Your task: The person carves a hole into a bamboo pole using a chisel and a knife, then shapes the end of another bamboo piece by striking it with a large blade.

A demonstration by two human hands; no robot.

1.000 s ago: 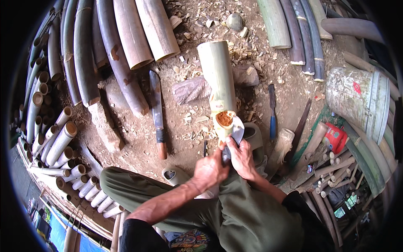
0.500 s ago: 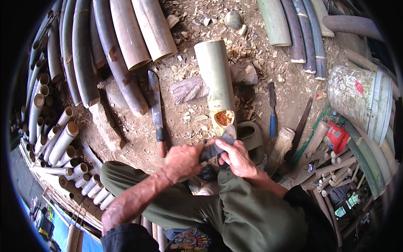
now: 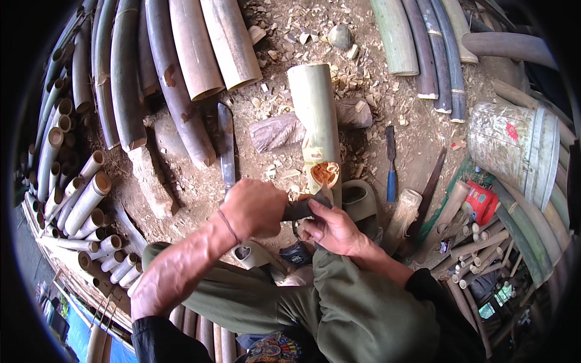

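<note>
A pale green bamboo section (image 3: 317, 109) lies across a rough wooden log (image 3: 276, 131). Its near end is cut open, showing an orange-brown hollow. A knife-like carving tool (image 3: 301, 209), dark along its visible middle, points its pale metal tip at that cut end. My right hand (image 3: 334, 230) is closed on the tool, thumb along the top. At the tool's rear end, my left hand (image 3: 256, 209) is a fist around what seems to be the handle, mostly hidden by the fingers. Just beyond the left fist lies a long machete (image 3: 226, 142).
A blue-handled chisel (image 3: 391, 163) lies on the chip-strewn ground, right of the bamboo. A cut bamboo piece (image 3: 357, 202) is close to my right hand. Bamboo poles (image 3: 181, 115) flank the far left; a dirty white bucket (image 3: 502, 142) and red container (image 3: 480, 202) stand right.
My left fist has risen and shifted slightly left and away from me. The tool has tilted, its tip lower against the bamboo's cut end. The whole view has shifted a little.
</note>
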